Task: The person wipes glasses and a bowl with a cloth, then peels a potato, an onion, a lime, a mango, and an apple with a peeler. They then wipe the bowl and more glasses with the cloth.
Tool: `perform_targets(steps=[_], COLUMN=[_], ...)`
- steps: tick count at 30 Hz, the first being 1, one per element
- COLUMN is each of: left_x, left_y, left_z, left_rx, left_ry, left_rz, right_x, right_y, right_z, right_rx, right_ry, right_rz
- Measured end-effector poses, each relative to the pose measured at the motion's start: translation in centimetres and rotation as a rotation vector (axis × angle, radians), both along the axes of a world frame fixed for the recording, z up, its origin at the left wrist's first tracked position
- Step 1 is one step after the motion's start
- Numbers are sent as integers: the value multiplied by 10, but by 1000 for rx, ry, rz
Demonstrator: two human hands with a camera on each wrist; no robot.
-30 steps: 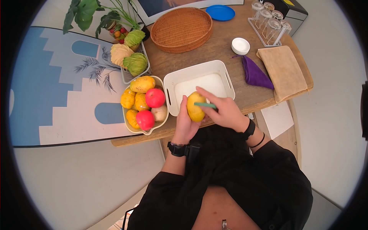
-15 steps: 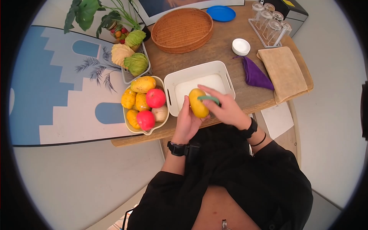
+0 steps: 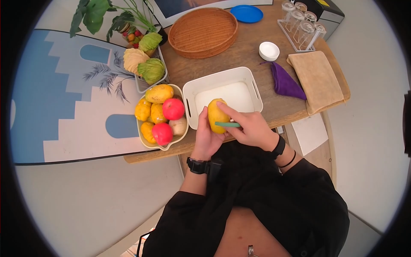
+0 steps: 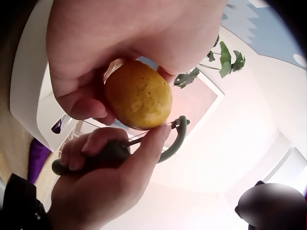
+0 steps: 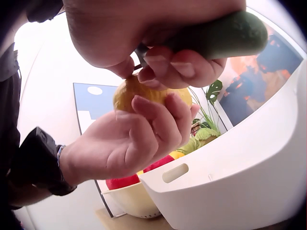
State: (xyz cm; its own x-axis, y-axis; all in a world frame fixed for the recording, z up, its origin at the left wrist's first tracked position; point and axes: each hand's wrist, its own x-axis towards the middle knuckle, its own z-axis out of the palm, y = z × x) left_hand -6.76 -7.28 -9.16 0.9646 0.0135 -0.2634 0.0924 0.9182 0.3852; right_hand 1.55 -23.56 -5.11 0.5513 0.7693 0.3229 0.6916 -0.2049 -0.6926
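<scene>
My left hand (image 3: 206, 139) holds a yellow, oval piece of produce (image 3: 217, 113) over the near edge of a white rectangular basin (image 3: 248, 77). Dark specks dot its smooth skin in the left wrist view. In my right hand (image 3: 256, 130) is a green peeler (image 3: 227, 124), gripped by its thick handle (image 5: 237, 36). The peeler's curved head (image 4: 178, 141) sits close against the lower side of the produce. One right fingertip touches the produce near the blade. Curled left fingers (image 5: 148, 124) cup it from below in the right wrist view.
At left, a cream bowl (image 3: 166, 147) holds yellow and red produce; leafy vegetables (image 3: 152, 70) sit behind it. Farther back are a wicker tray (image 3: 203, 34), blue plate (image 3: 247, 14) and glasses (image 3: 306, 28). White bowls (image 3: 269, 50), a purple cloth (image 3: 286, 83) and tan cloth (image 3: 317, 81) lie right.
Half a second ago the right hand and peeler were slightly higher and farther right; they have come back down-left. The produce has shifted slightly left with the left hand.
</scene>
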Motion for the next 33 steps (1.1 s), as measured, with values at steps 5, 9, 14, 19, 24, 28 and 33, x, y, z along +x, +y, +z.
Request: perform_targets(steps=[5, 9, 14, 19, 24, 28, 33], left_x=[-6, -10, -12, -6, 0, 1, 2], left_y=[0, -4, 3, 1, -6, -9, -11], left_z=[-4, 5, -15, -2, 6, 8, 7], left_rx=[281, 403, 445, 348, 237, 266, 262], left_ry=[-22, -46, -176, -80, -57, -63, -24], left_rz=[-78, -81, -155, -91, 35, 41, 71], right_x=[15, 33, 45, 18, -2, -3, -3], right_y=[2, -2, -2, -1, -4, -6, -4], right_z=[-2, 6, 6, -2, -10, -13, -14], right_rx=[218, 135, -116, 158, 143, 71, 86], right_ry=[327, 600, 930, 489, 96, 1, -71], right_rz=[-8, 126, 188, -55, -1, -20, -53])
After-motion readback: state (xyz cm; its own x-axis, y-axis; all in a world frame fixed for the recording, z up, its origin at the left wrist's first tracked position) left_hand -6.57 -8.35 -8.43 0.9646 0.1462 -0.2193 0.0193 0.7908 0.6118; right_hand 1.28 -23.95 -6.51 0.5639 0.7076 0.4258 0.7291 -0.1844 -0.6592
